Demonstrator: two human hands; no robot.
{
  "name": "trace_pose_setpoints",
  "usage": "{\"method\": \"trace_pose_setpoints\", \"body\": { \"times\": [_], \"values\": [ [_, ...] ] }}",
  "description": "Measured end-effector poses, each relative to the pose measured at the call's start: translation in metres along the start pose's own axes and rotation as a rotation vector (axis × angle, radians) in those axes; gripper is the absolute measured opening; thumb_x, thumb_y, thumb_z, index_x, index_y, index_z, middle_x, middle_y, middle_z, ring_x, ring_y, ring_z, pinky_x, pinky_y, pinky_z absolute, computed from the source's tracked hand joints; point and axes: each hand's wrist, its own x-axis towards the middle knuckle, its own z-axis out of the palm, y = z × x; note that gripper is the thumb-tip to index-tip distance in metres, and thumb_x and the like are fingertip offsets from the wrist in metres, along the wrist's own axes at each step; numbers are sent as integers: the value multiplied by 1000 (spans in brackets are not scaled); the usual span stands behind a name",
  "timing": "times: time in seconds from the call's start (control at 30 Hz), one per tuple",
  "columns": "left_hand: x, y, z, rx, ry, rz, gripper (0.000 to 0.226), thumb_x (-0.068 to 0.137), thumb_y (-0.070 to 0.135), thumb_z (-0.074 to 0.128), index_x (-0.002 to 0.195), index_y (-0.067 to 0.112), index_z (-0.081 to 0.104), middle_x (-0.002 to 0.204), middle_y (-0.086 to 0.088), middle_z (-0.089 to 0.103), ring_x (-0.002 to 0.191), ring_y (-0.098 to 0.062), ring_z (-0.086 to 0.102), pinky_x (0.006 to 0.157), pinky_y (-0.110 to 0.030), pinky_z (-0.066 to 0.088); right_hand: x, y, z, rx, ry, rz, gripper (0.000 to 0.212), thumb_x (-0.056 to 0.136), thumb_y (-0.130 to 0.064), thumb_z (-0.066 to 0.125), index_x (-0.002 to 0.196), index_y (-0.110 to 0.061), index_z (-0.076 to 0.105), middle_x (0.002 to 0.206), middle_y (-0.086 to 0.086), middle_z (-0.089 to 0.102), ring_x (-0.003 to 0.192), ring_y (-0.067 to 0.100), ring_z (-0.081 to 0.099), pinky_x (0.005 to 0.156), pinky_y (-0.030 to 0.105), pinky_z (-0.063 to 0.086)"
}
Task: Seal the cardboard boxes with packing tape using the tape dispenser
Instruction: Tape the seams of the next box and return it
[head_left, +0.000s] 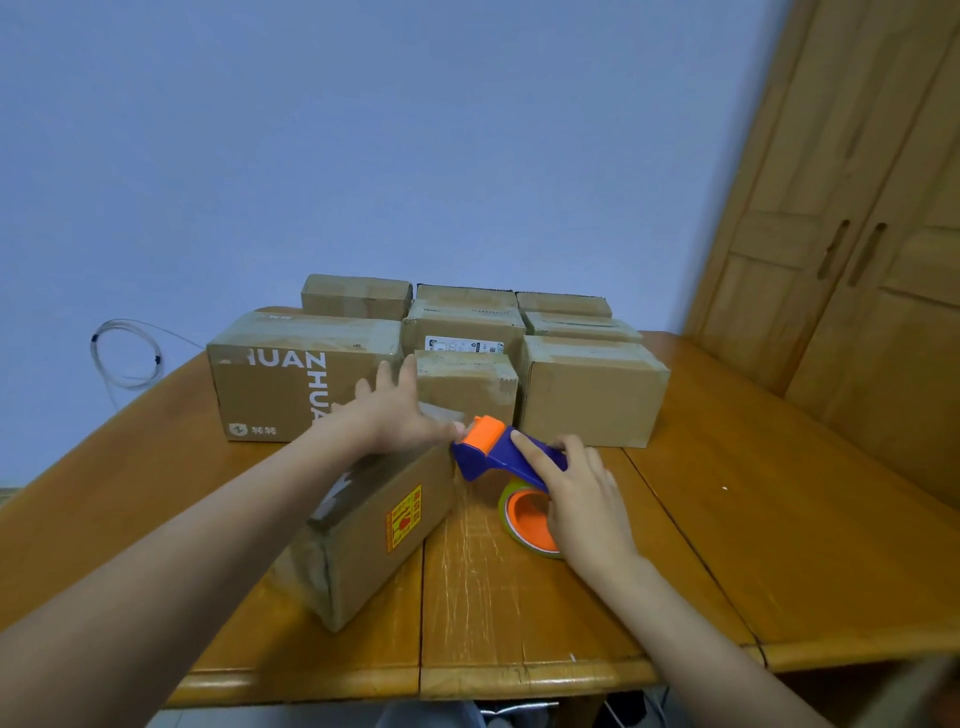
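Tape dispenser (506, 460) roller-end up-left, toward near box (374, 530).

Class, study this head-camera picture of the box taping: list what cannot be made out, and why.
- Top of the near box, head view: mostly hidden by the left hand and forearm.
- Tape roll: its right part is covered by the right hand.
- Shipping label print: too small to read.
- Rear boxes: screened by the front ones.

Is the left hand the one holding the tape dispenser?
No. The right hand grips the tape dispenser, while the left hand presses flat on the near box.
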Motion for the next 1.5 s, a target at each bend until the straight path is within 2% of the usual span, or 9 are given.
{"method": "trace_pose_setpoints", "body": {
  "times": [0.07, 0.13, 0.33, 0.57, 0.93, 1.23, 1.5],
  "values": [
    [-8, 8, 6, 75, 25, -24, 110, 78, 74, 51, 152, 25, -15, 160, -13, -13, 145, -43, -4, 114, -63, 9, 1, 1, -5, 6, -31, -12, 86, 85, -1, 62, 151, -34, 19, 135, 13, 41, 119, 29, 44, 92, 37, 42],
    [-13, 9, 10, 86, 58, -44, 111, 77, 78, 48, 152, 26, -15, 160, -14, -13, 146, -43, 1, 115, -63, 7, 1, 3, -8, 41, -82, -10, 87, 88, -1, 56, 151, -39, 10, 142, 7, 33, 125, 25, 37, 98, 34, 39],
    [-13, 1, 14, 44, 106, -42, 104, 82, 72, 47, 152, 26, -14, 161, -13, -7, 146, -40, 8, 114, -58, 5, 2, 14, -11, 148, -128, -62, 98, 78, 12, 52, 148, -44, 14, 146, -1, 31, 124, 23, 37, 99, 36, 38],
    [-13, 3, 16, 69, 122, -70, 104, 84, 69, 50, 152, 23, -12, 161, -15, -2, 145, -41, 11, 114, -56, 10, -5, 25, -15, 214, -149, -77, 104, 78, 15, 53, 140, -54, 6, 142, -1, 31, 122, 20, 35, 98, 34, 40],
    [-13, 5, 17, 61, 137, -70, 106, 83, 68, 53, 153, 22, -11, 161, -15, -2, 145, -41, 10, 114, -55, 10, -7, 20, -28, 39, -209, -103, 92, 87, 5, 55, 149, -44, 8, 146, 0, 28, 123, 19, 34, 97, 30, 35],
    [-12, 2, 15, 25, 126, -70, 99, 86, 62, 53, 153, 26, -10, 161, -13, -5, 144, -43, 10, 114, -56, 11, -11, 23, -42, -178, -302, -182, 86, 94, -11, 53, 148, -46, -4, 149, 2, 22, 123, 22, 34, 96, 31, 37],
    [-13, 2, 17, 63, 148, -69, 104, 81, 70, 53, 152, 25, -8, 161, -14, 0, 144, -42, 13, 113, -56, 14, -11, 18, -42, -185, -314, -164, 83, 96, -16, 53, 149, -46, -4, 149, 1, 22, 128, 22, 30, 99, 32, 35]
  ]
}}
